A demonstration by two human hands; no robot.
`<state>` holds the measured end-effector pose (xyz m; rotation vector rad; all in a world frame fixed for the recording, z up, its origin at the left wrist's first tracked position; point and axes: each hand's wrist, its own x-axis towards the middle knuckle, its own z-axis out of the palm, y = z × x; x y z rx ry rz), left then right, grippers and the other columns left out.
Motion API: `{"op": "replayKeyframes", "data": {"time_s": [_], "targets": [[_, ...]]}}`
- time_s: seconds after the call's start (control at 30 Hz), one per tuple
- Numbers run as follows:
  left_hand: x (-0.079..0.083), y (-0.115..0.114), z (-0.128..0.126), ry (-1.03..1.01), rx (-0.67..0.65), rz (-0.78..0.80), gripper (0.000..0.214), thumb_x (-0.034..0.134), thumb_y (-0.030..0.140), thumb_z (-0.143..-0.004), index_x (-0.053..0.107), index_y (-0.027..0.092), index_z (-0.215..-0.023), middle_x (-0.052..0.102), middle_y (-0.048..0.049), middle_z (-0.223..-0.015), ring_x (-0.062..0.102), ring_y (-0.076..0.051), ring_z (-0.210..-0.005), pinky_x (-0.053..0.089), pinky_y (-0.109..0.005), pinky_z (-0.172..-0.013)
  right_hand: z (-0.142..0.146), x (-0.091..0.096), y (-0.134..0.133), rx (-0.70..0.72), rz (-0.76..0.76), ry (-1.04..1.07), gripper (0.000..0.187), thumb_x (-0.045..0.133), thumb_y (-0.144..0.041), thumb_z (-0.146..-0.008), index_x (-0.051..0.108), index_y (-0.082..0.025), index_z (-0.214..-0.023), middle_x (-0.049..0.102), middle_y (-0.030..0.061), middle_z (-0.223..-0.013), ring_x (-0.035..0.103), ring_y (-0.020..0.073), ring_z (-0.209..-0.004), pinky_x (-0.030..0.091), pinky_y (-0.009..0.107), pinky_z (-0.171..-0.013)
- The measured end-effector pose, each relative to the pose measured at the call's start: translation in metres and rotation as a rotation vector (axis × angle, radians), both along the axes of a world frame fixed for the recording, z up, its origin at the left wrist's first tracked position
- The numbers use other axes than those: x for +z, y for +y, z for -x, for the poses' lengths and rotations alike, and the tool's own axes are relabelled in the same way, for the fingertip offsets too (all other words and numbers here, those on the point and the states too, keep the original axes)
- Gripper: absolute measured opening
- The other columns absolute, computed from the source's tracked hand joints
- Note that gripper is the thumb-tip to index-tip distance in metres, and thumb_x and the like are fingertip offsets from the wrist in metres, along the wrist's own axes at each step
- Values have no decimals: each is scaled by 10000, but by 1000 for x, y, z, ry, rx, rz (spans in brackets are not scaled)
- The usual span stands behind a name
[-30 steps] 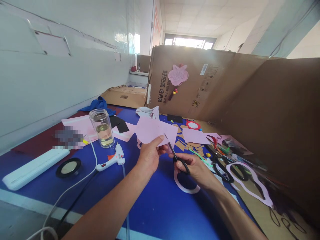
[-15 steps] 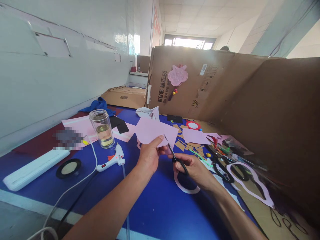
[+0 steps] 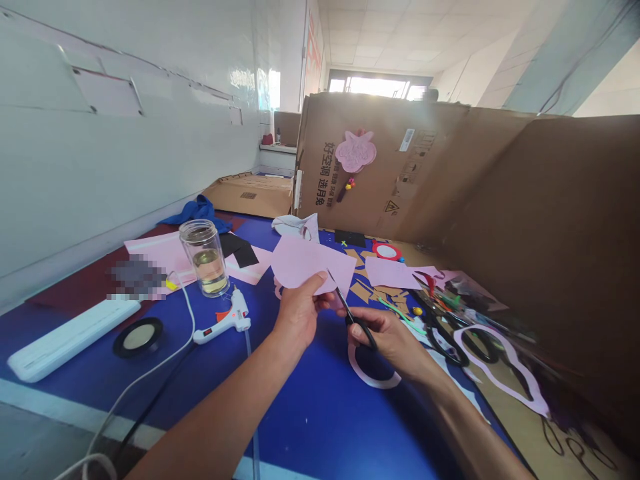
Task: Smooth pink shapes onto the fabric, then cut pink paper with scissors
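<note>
A sheet of pink paper is pinched in my left hand, thumb on top, fingers beneath. My right hand is closed round the black handles of a pair of scissors. Their blades lie across the paper's near right part, tips beside my left thumb. Below my right hand, a curved pink paper strip hangs or lies over the blue table; I cannot tell which. To the left of my left hand stands a white glue gun with an orange trigger.
A glass jar with yellowish liquid stands at the left, near a white power strip and a roll of black tape. Cardboard scraps, more scissors and a pink paper outline lie at the right. A large cardboard box rises behind.
Both hands, the paper and the scissors hold almost the same place. The view has shifted very slightly.
</note>
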<state>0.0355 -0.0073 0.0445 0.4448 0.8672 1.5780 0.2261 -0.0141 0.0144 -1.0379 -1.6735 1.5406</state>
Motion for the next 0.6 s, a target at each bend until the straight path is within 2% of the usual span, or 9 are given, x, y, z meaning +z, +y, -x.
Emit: {"op": "replayKeyframes", "data": {"time_s": [0.33,0.6], "targets": [[-1,0,-1,26,-26,4,345,921,271,-606,772,112,-875,738,-45,-688,634,-137,-526,432,-246,-493,0,1,-1,-9,-6,-1,733,918,-754,-776,877,-182,-1231,541,-22,-761,448,147,-711,478,322,-731],[0,0,-1,28,-28,5,296,911,256,-624,766,121,-843,729,-42,-665,629,-132,-526,431,-235,-487,1,4,-2,-7,-7,4,741,915,-778,-766,881,-189,-1214,516,-31,-757,404,137,-702,475,319,-728]]}}
